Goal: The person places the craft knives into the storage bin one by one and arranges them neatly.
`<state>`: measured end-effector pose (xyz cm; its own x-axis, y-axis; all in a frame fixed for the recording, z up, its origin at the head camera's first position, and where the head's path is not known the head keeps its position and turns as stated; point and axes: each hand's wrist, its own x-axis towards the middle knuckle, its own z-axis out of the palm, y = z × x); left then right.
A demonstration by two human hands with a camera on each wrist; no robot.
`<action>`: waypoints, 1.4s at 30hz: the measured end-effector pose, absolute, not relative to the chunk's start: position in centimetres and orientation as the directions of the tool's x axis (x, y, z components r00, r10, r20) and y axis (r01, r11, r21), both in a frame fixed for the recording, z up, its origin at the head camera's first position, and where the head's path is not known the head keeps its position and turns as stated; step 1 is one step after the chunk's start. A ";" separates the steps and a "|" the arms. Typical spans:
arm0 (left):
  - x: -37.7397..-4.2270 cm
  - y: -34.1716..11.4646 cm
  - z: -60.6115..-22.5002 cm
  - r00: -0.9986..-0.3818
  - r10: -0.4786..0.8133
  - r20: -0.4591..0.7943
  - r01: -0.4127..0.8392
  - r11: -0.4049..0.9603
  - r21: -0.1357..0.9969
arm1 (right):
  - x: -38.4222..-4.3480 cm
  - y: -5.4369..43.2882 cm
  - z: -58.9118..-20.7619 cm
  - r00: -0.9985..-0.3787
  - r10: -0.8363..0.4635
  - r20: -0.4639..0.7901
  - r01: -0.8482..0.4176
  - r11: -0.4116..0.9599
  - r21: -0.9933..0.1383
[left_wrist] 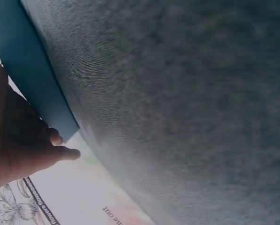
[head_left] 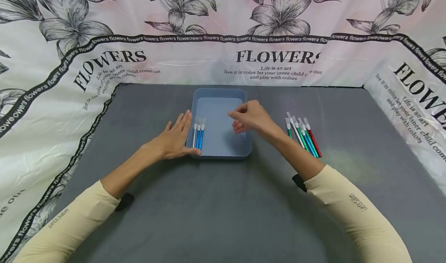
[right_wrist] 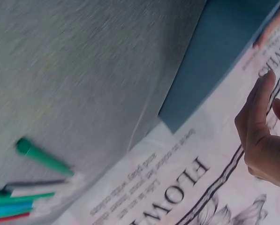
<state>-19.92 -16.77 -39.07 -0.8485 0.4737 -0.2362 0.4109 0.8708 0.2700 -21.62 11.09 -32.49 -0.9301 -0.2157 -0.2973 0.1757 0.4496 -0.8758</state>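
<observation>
A blue-grey rectangular tray (head_left: 226, 146) lies on the table. Inside it, along the left wall, a few felt-tip pens (head_left: 199, 133) lie side by side, blue and whitish barrels with pale caps. My left hand (head_left: 174, 139) rests at the tray's left rim, fingers straight and thumb by the near left corner; the left wrist view shows this hand (left_wrist: 27, 136) against the tray's outer wall (left_wrist: 41, 70). Above the tray's right half hovers my right hand (head_left: 249, 117), fingers loosely bent. In the right wrist view that hand (right_wrist: 266, 136) has thumb and index finger apart, with nothing seen between them.
Right of the tray, several felt-tip pens (head_left: 306, 137) with green, white, blue and red barrels lie in a loose group on the grey tablecloth (head_left: 209, 205). A flower-printed sheet (head_left: 195, 61) with lettering stands behind the table and along its sides.
</observation>
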 end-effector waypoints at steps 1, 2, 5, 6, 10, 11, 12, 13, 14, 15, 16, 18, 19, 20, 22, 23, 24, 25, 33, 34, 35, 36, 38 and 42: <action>-19.8 -16.7 -39.0 -0.847 0.471 -0.247 0.410 0.874 0.262 | -21.6 11.6 -32.4 -0.932 -0.214 -0.292 0.171 0.449 -0.877; -19.8 -16.6 -38.9 -0.846 0.468 -0.256 0.408 0.877 0.255 | -21.6 12.2 -32.2 -0.936 -0.209 -0.283 0.163 0.454 -0.876; -19.6 -16.5 -38.7 -0.846 0.456 -0.276 0.399 0.885 0.239 | -21.8 14.0 -31.7 -0.952 -0.174 -0.254 0.151 0.453 -0.879; -19.6 -16.4 -38.7 -0.847 0.452 -0.281 0.396 0.888 0.234 | -21.9 14.7 -31.4 -0.957 -0.158 -0.243 0.147 0.457 -0.877; -19.6 -16.1 -38.6 -0.848 0.438 -0.300 0.379 0.895 0.235 | -22.1 17.4 -30.5 -0.970 -0.103 -0.219 0.135 0.522 -0.842; -19.6 -16.1 -38.6 -0.848 0.433 -0.304 0.374 0.897 0.235 | -22.1 18.1 -30.4 -0.972 -0.094 -0.217 0.131 0.550 -0.825; -19.6 -16.0 -38.6 -0.849 0.429 -0.308 0.369 0.899 0.235 | -22.0 18.7 -30.3 -0.972 -0.087 -0.216 0.126 0.584 -0.802; -19.5 -16.0 -38.6 -0.850 0.425 -0.311 0.363 0.901 0.238 | -22.0 19.3 -30.3 -0.973 -0.084 -0.213 0.117 0.616 -0.779; -19.5 -16.0 -38.6 -0.851 0.420 -0.314 0.358 0.903 0.239 | -22.0 19.9 -30.3 -0.973 -0.086 -0.215 0.109 0.650 -0.753; -19.5 -15.9 -38.7 -0.852 0.418 -0.316 0.354 0.903 0.242 | -21.9 20.5 -30.3 -0.972 -0.089 -0.216 0.098 0.686 -0.721; -19.5 -15.9 -38.7 -0.852 0.418 -0.316 0.353 0.903 0.244 | -21.7 21.0 -30.5 -0.971 -0.091 -0.220 0.089 0.719 -0.689; -19.5 -15.9 -38.7 -0.852 0.417 -0.315 0.349 0.903 0.250 | -21.5 22.1 -30.9 -0.966 -0.102 -0.239 0.074 0.774 -0.629; -19.5 -15.9 -38.7 -0.852 0.418 -0.315 0.349 0.902 0.253 | -21.4 22.6 -31.1 -0.961 -0.110 -0.253 0.065 0.801 -0.595; -19.5 -15.9 -38.7 -0.852 0.418 -0.314 0.348 0.902 0.255 | -21.3 23.0 -31.4 -0.955 -0.116 -0.272 0.062 0.821 -0.568; -19.5 -15.9 -38.7 -0.851 0.419 -0.315 0.348 0.901 0.258 | -21.2 23.8 -31.9 -0.945 -0.125 -0.302 0.056 0.848 -0.526; -19.5 -15.9 -38.7 -0.850 0.420 -0.316 0.350 0.901 0.256 | -21.2 24.2 -32.2 -0.940 -0.129 -0.317 0.055 0.856 -0.513; -19.5 -15.9 -38.7 -0.850 0.422 -0.316 0.353 0.900 0.255 | -21.2 24.5 -32.5 -0.936 -0.132 -0.327 0.055 0.861 -0.506; -19.5 -15.9 -38.7 -0.849 0.423 -0.316 0.354 0.900 0.252 | -21.1 24.8 -32.7 -0.933 -0.133 -0.335 0.056 0.864 -0.501; -19.5 -16.1 -38.6 -0.848 0.424 -0.316 0.353 0.899 0.260 | -21.0 25.4 -34.5 -0.935 -0.099 -0.339 0.081 0.874 -0.480; -19.5 -16.2 -38.6 -0.849 0.425 -0.314 0.354 0.898 0.260 | -21.0 25.4 -34.7 -0.936 -0.102 -0.336 0.073 0.880 -0.470; -19.5 -16.2 -38.6 -0.849 0.425 -0.314 0.353 0.898 0.262 | -20.9 25.3 -34.8 -0.938 -0.102 -0.332 0.067 0.885 -0.460; -19.5 -16.2 -38.6 -0.848 0.427 -0.314 0.353 0.897 0.264 | -20.8 25.3 -35.0 -0.939 -0.099 -0.329 0.062 0.892 -0.447; -19.4 -16.2 -38.6 -0.847 0.429 -0.312 0.354 0.895 0.271 | -20.7 25.2 -35.2 -0.942 -0.095 -0.322 0.054 0.904 -0.424; -19.4 -16.0 -38.6 -0.844 0.434 -0.315 0.356 0.893 0.277 | -20.5 25.2 -35.4 -0.947 -0.076 -0.312 0.055 0.919 -0.391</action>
